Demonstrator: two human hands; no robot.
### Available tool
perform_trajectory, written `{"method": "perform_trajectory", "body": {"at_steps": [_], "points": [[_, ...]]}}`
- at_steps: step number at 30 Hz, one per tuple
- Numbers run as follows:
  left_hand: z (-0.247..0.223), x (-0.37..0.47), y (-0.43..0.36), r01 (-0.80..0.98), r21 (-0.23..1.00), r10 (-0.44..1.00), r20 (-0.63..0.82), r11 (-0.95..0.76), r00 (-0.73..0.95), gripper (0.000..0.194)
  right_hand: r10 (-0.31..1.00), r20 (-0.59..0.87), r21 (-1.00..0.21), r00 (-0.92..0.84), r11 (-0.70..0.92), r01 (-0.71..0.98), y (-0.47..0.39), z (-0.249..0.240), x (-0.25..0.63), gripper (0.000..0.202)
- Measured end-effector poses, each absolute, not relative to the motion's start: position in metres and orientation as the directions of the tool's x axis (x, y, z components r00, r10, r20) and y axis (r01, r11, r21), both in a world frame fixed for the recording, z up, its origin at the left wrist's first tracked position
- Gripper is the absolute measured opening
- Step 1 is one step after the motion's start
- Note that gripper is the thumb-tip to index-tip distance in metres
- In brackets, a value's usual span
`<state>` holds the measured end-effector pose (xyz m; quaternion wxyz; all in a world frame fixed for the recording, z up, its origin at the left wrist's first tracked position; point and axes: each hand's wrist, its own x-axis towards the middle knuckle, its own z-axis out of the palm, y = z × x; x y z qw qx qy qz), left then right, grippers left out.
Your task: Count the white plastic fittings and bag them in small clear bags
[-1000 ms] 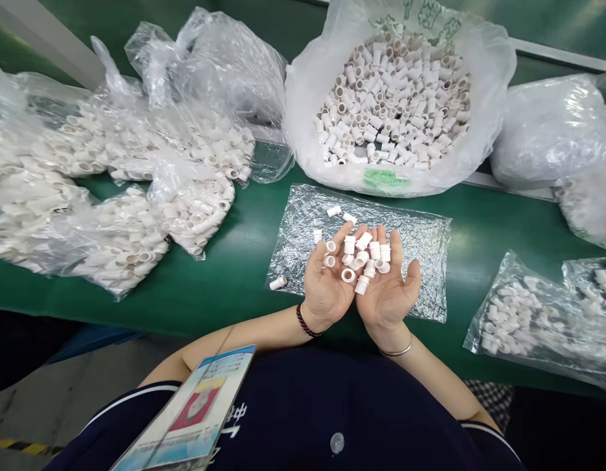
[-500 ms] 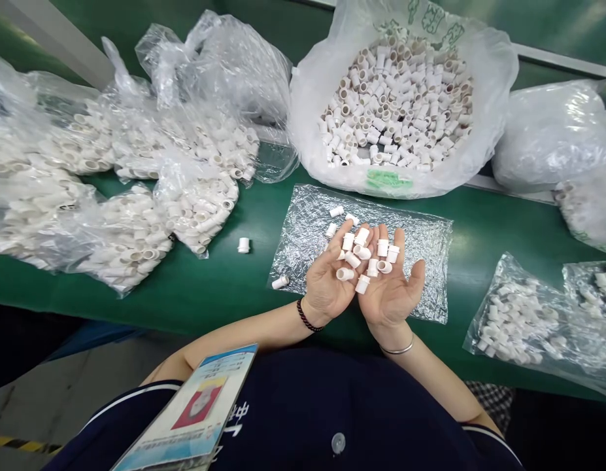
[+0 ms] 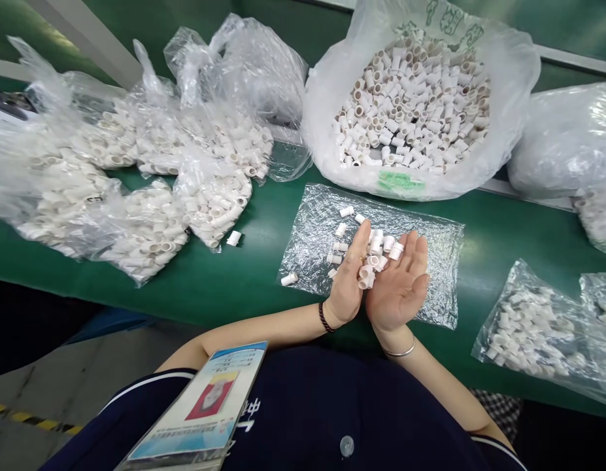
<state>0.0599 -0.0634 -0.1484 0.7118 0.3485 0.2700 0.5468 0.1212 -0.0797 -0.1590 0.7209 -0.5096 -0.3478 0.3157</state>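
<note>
White fittings: A small heap of short plastic tubes gathers between 2 bare hands above a green workbench.
Left hand: Tipped on edge at the heap's left side, palm facing the pieces; its fingers reach out straight but appear side-on, so whether they are spread or pressed together cannot be told.
Right hand: Palm up, fingers extended and slightly parted, thumb held away to the right, with pieces lying along the side nearer the other hand.
Flat plastic bag: Crinkled and clear, it lies beneath the hands, 7 loose fittings scattered left of and just beyond the fingers.
Stray fitting: 1 piece lies on the bench, just beside the packed bags crowding the left.
Large bag: Beyond the hands, its translucent mouth gapes around a broad pile of similar white pieces.
Right-side bag: Clear and partly filled with white pieces, it rests near the bench's front edge.
Wrists: A dark beaded bracelet circles the left, a silver bangle the right.
Badge: It hangs across a navy shirt.
</note>
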Motion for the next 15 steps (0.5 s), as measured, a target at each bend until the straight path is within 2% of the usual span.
{"method": "perform_trajectory", "body": {"at_steps": [3,6,10,12,14,15], "points": [[-0.148,0.056,-0.06,-0.462,0.884,0.971,0.168,-0.071,0.173,0.05,0.776,0.208,-0.972,0.595,0.233,0.036,-0.078,-0.164,0.123,0.052],[-0.139,0.033,-0.049,-0.349,0.901,0.946,0.309,-0.258,0.096,0.047,0.745,0.195,-0.977,0.638,0.206,0.057,-0.076,-0.168,0.127,0.049],[-0.138,-0.041,-0.027,-0.009,0.877,0.876,0.481,-0.481,-0.019,0.041,0.723,0.168,-0.981,0.67,0.192,0.038,-0.076,-0.17,0.135,0.046],[-0.144,-0.085,-0.021,0.237,0.84,0.833,0.53,-0.489,-0.159,0.036,0.727,0.167,-0.98,0.666,0.196,0.032,-0.08,-0.168,0.141,0.045],[-0.152,-0.124,-0.021,0.58,0.733,0.84,0.523,-0.354,-0.149,0.025,0.76,0.226,-0.973,0.609,0.21,0.099,-0.089,-0.164,0.147,0.043],[-0.154,-0.139,-0.023,0.685,0.667,0.864,0.492,-0.293,-0.109,0.023,0.79,0.276,-0.961,0.548,0.216,0.174,-0.095,-0.162,0.15,0.04]]}}
